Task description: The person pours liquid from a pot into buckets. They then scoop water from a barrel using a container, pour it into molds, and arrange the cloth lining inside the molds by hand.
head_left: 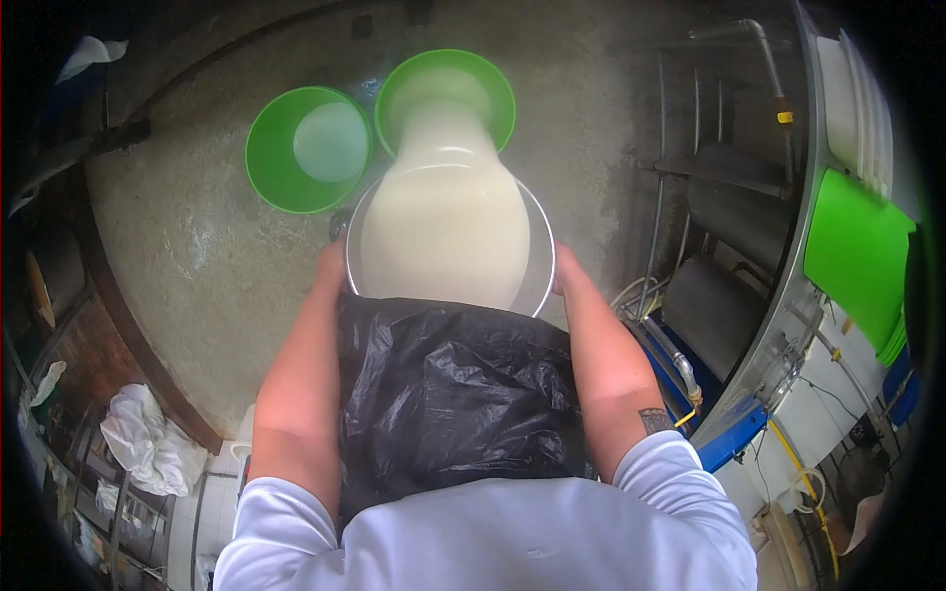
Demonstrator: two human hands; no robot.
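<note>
My left hand [334, 264] and my right hand [564, 264] grip opposite sides of a large round metal pot [541, 281], their fingers mostly hidden behind its sides. The pot is tilted away from me. A thick stream of creamy white liquid [445, 217] pours over its far rim into a green bucket [503, 98]. Left of that bucket stands a second green bucket [268, 148] with some whitish liquid at the bottom. A black plastic apron [453, 394] covers my front and overlaps the pot's near edge.
The buckets stand on a wet concrete floor [197, 246]. At right is a metal table [788, 295] with dark cylinders [734, 197] beneath it and a green plastic piece [857, 256] beyond. White bags [153, 438] lie at lower left.
</note>
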